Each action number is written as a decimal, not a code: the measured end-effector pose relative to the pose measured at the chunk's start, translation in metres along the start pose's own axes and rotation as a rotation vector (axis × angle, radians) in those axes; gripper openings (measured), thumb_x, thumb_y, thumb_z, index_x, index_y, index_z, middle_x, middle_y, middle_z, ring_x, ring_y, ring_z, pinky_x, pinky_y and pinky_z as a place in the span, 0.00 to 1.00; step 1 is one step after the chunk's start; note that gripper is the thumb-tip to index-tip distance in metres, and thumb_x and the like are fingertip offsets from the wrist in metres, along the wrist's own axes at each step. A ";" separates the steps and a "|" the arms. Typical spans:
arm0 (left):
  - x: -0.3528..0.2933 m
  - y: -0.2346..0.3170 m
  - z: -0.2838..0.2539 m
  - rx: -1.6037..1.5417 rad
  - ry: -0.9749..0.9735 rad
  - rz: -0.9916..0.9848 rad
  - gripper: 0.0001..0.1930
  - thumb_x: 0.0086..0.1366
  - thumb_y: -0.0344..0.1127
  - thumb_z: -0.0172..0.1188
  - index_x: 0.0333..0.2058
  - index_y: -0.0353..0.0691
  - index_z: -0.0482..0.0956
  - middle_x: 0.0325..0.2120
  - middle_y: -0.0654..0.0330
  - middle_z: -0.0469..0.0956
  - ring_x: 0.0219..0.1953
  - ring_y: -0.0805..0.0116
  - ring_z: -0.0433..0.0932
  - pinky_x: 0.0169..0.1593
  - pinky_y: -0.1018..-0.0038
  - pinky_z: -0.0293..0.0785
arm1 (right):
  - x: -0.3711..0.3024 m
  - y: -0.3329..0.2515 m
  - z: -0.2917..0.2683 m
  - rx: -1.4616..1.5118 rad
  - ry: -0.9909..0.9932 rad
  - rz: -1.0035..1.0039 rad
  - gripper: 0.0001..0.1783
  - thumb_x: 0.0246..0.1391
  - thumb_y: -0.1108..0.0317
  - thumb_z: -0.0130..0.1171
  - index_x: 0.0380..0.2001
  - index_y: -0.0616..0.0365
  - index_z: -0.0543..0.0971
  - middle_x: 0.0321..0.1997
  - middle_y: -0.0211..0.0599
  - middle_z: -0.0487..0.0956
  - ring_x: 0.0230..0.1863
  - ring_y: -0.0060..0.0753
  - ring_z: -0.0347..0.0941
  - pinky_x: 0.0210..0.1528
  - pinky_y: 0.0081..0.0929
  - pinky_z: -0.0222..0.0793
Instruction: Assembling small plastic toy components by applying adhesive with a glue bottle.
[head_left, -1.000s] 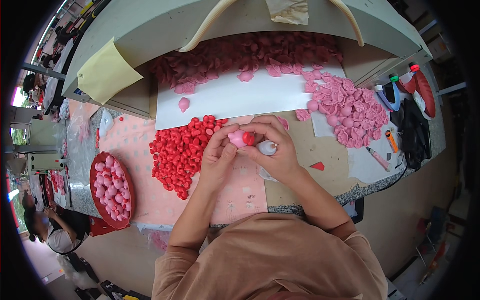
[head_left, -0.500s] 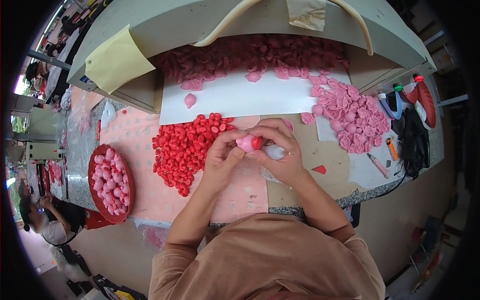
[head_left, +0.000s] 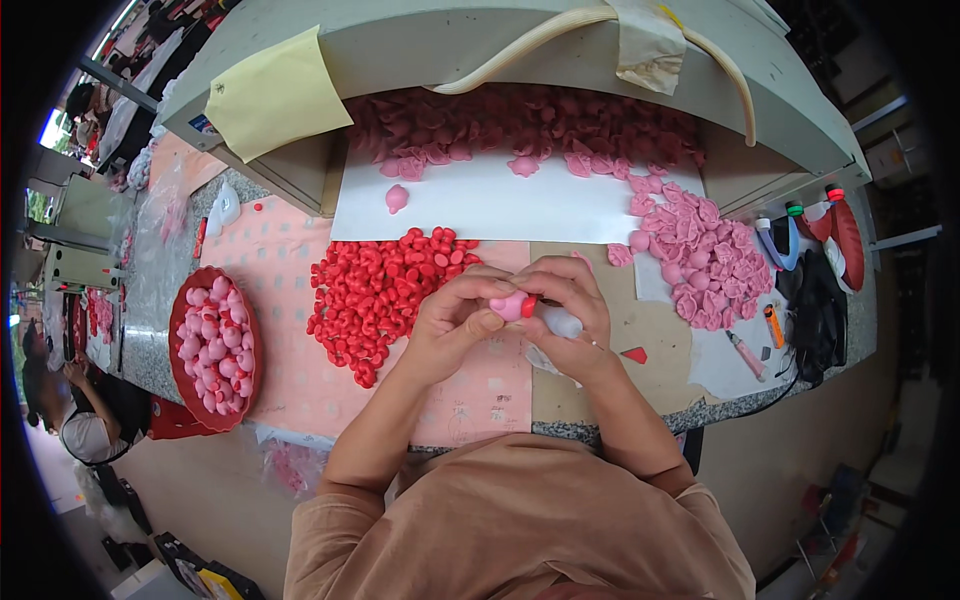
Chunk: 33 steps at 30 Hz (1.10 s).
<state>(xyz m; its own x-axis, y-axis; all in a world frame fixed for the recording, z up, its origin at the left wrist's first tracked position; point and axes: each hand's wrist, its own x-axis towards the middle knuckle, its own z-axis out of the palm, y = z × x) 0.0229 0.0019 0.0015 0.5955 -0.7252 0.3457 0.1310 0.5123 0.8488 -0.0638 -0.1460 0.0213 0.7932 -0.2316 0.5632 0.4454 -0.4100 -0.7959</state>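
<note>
Between the fingertips of both hands is a small pink rounded plastic piece [head_left: 507,306] with a red piece [head_left: 529,306] against its right end. My left hand [head_left: 448,328] pinches the pink one from the left, thumb in front. On the right, my right hand [head_left: 578,300] is closed around the red end. A whitish translucent squeeze bottle [head_left: 561,321] sits under the right fingers, against the palm. Just left of my hands spreads a heap of small red pieces [head_left: 375,295]. Farther left, a red bowl [head_left: 256,350] holds pink pieces with red parts among them.
A grey cabinet [head_left: 480,45] overhangs the back, sheltering heaped pink pieces [head_left: 530,120]. One pink piece [head_left: 397,199] lies apart on white sheet. More pink pieces [head_left: 705,250] pile at right, near an orange cutter [head_left: 774,326] and black bag [head_left: 815,315]. Another person [head_left: 85,420] sits far left.
The view has shifted slightly, moving the bench within it. The pink piece has turned a little between my fingers, its red end still at the right. Both hands keep their hold.
</note>
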 end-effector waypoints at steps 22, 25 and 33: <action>0.002 -0.005 0.005 -0.015 0.117 -0.132 0.21 0.60 0.23 0.55 0.53 0.35 0.67 0.47 0.60 0.71 0.49 0.72 0.69 0.51 0.76 0.67 | -0.001 0.012 0.008 -0.139 0.085 -0.016 0.23 0.34 0.85 0.61 0.39 0.59 0.76 0.46 0.39 0.69 0.46 0.34 0.69 0.40 0.24 0.70; -0.003 0.000 0.001 0.013 0.153 -0.136 0.21 0.60 0.23 0.55 0.53 0.36 0.67 0.47 0.60 0.70 0.49 0.73 0.69 0.51 0.76 0.67 | 0.001 0.010 0.017 -0.052 0.040 -0.001 0.22 0.36 0.83 0.61 0.40 0.60 0.76 0.47 0.40 0.69 0.46 0.33 0.69 0.40 0.24 0.70; -0.021 0.064 -0.035 0.721 0.512 -0.037 0.17 0.55 0.25 0.61 0.44 0.37 0.71 0.43 0.59 0.74 0.46 0.72 0.71 0.51 0.76 0.66 | -0.014 0.006 0.007 0.151 0.093 0.254 0.17 0.51 0.70 0.54 0.44 0.69 0.72 0.40 0.42 0.73 0.32 0.26 0.72 0.38 0.21 0.68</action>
<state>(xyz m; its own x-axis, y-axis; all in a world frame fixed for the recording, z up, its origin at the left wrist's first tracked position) 0.0466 0.0659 0.0346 0.9053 -0.3518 0.2380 -0.2713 -0.0479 0.9613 -0.0689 -0.1386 0.0075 0.8484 -0.3928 0.3548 0.3003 -0.1947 -0.9338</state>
